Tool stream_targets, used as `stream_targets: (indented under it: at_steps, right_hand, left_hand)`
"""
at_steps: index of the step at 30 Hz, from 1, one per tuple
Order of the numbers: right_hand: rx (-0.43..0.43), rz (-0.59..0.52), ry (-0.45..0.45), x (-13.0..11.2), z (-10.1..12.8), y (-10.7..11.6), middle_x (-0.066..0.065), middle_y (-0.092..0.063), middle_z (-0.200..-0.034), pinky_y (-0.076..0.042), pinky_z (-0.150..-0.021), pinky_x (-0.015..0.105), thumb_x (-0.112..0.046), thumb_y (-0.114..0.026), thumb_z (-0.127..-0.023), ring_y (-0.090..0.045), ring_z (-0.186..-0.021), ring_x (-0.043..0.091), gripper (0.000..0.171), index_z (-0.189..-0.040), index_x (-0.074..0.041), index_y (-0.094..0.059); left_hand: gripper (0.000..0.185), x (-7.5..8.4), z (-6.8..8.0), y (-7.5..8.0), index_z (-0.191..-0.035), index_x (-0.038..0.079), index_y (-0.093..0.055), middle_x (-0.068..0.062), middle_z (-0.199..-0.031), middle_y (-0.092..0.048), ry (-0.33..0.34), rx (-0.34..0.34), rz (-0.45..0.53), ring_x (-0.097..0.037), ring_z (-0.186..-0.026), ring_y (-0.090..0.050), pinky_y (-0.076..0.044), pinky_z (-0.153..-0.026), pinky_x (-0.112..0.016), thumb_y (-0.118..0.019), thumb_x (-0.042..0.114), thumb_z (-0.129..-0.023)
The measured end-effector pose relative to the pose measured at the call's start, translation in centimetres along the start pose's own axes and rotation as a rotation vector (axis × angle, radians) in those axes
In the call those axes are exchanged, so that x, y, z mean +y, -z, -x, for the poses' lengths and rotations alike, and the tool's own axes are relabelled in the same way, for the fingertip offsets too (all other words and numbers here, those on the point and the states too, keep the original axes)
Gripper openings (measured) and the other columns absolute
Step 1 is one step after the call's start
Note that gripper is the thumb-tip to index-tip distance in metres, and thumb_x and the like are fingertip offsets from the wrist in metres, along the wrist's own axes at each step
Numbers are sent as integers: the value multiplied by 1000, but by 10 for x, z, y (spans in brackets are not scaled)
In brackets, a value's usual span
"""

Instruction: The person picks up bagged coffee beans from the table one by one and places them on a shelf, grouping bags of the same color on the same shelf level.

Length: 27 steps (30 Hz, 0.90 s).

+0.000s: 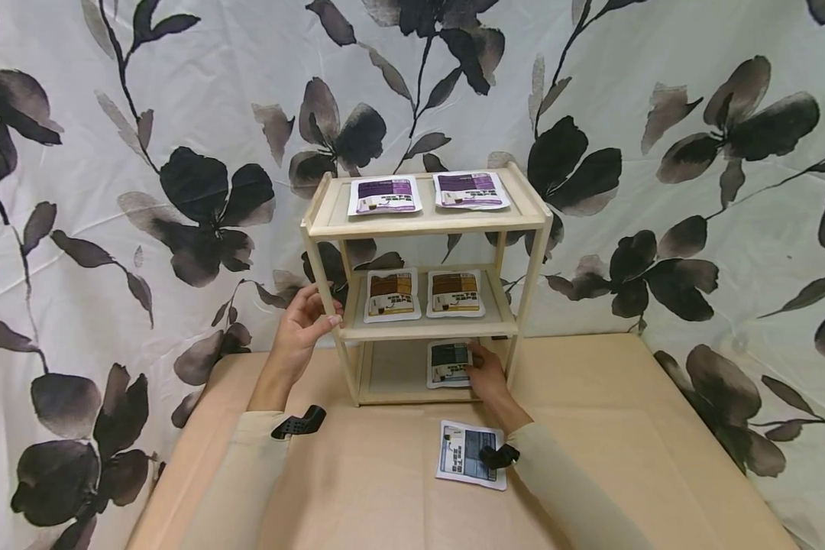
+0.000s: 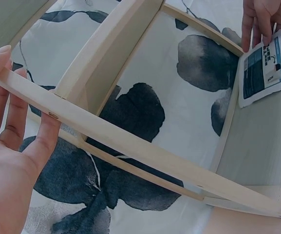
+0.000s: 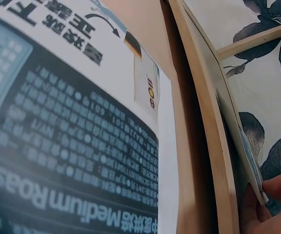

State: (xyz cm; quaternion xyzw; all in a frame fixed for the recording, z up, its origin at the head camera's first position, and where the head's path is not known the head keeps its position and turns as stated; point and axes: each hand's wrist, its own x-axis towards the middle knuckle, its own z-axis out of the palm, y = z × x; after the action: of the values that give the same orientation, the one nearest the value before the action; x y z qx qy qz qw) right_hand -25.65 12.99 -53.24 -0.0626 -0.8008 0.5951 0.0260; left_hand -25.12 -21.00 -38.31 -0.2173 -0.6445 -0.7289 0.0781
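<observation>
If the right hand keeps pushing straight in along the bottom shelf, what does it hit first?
Probably nothing solid: the right hand rests on the dark packet, and the rack looks open-backed, so the floral cloth comes next, though depth is unclear.

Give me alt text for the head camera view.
A right hand sets a dark packet on the bottom shelf of a small wooden rack while the left hand steadies its post. Purple and brown packets fill the upper shelves; another dark packet lies on the table.
</observation>
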Motion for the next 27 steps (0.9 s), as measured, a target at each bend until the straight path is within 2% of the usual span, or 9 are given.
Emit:
stream_targets:
  at_steps: [4,6,13,20,22,27]
  right_hand:
    - [15,11,-19,1,1,-1,33,-48,-144,-43,-111,53,11,-49,-96,-45,-136,42,47,-143,8,-49]
    - [26,22,-16,2,2,-1,33,-48,-145,-40,-114,54,10,-48,-96,-43,-139,42,45,-141,9,-51]
    - [80,40,17,2,7,-4,34,-47,-145,-35,-118,55,13,-45,-94,-38,-142,45,45,-139,14,-51]
    - [124,61,57,1,11,-6,37,-49,-140,-36,-117,55,18,-42,-86,-42,-137,49,48,-133,19,-52]
    - [131,72,68,0,11,-6,38,-48,-140,-35,-117,56,18,-43,-85,-42,-137,50,48,-132,20,-53]
    - [146,116,85,-2,12,-6,37,-45,-140,-34,-117,56,16,-45,-87,-39,-137,51,46,-132,20,-53]
  left_hand:
    - [58,-2,0,0,-141,10,-54,-4,-107,-63,-8,-8,3,-23,-103,-61,-59,-89,-28,-65,-14,-90]
    - [58,-3,0,0,-141,14,-55,-4,-107,-63,-11,-11,3,-23,-103,-60,-59,-89,-28,-65,-14,-90]
    - [60,-2,0,0,-145,-3,-44,-14,-110,-61,-10,-4,0,-35,-107,-59,-59,-89,-29,-65,-13,-90]
    - [59,0,1,-1,-144,1,-47,-26,-112,-57,-3,1,-4,-30,-106,-60,-59,-89,-29,-67,-12,-90]
    - [59,0,0,-1,-144,1,-47,-24,-112,-58,-2,1,-8,-29,-106,-60,-59,-89,-28,-66,-12,-90]
    - [60,1,0,0,-145,-2,-44,-8,-109,-63,2,1,-19,-34,-107,-59,-59,-89,-28,-66,-12,-90]
